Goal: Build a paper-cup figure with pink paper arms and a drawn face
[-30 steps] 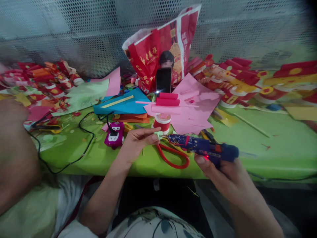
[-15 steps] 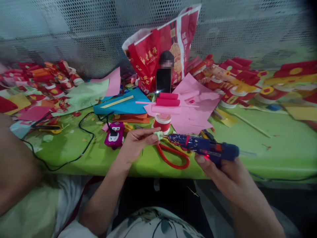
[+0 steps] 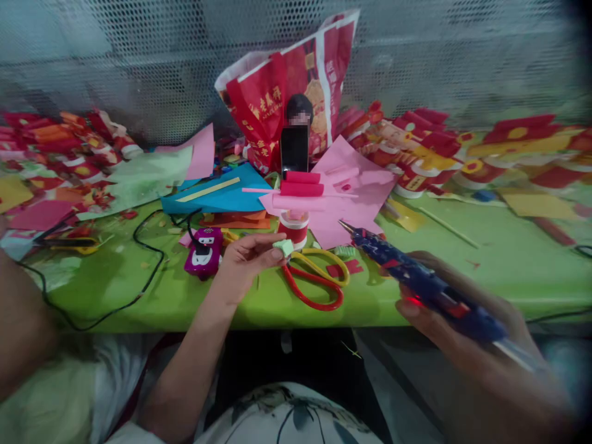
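Observation:
Between thumb and fingers, my left hand (image 3: 250,262) pinches a small light-green paper piece (image 3: 283,248) above the table's front part. My right hand (image 3: 457,333) is wrapped around a dark blue glue gun (image 3: 416,271) with a red light lit on it. The gun's metal tip points up and left, apart from the green piece. Just right of my left fingers lie scissors (image 3: 319,280) with one red and one yellow handle loop. Behind them stands a small red and white cup-like piece (image 3: 293,229).
A purple power socket (image 3: 203,251) with a black cord sits left of my left hand. Blue paper (image 3: 213,192) and pink paper (image 3: 330,228) lie behind, near a red bag (image 3: 263,111) and a phone (image 3: 295,150). Several paper figures (image 3: 416,176) crowd the right. Another person's arm (image 3: 28,296) shows at left.
The glue gun has moved right and toward me, its tip now away from the green paper piece. My left hand keeps its pinch. The whole view has shifted slightly.

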The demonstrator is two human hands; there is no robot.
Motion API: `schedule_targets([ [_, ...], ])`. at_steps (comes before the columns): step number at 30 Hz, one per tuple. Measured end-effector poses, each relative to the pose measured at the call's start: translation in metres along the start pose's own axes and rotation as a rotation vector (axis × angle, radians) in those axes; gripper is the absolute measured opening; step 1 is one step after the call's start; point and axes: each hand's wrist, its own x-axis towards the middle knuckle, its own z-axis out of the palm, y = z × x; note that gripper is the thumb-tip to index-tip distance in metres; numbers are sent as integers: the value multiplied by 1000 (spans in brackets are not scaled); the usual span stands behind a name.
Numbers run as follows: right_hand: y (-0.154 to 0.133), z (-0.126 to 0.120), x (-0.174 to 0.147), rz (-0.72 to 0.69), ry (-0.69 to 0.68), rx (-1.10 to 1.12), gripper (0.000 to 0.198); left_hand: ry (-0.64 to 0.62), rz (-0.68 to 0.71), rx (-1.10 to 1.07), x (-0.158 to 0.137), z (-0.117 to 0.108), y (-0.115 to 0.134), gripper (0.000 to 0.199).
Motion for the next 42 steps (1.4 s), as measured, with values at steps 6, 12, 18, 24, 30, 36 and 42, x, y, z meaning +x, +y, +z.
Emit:
schedule_targets([
  [6, 26, -31, -2, -206, -129, -207, 48, 7, 19, -21, 0, 0, 3, 26],
  [12, 85, -45, -16, -17, -73, -434, 46, 3, 9, -27, 0, 1, 1, 26],
  [18, 145, -51, 1, 227, -49, -540, 50, 4, 11, -1, 0, 0, 1, 28],
  [24, 177, -51, 19, 306, -157, -566, 48, -1, 23, -8, 0, 0, 1, 26],
  [30, 184, -56, 16, 282, -180, -697, 59, 52, 62, -21, 1, -3, 2, 26],
  [36, 94, -29, 21, 50, 112, -571, 40, 89, 103, 195, 6, -15, 4, 32],
  [42, 18, 55, 76, 70, -103, -38, 49, 134, 147, 385, 20, -20, 11, 36],
])
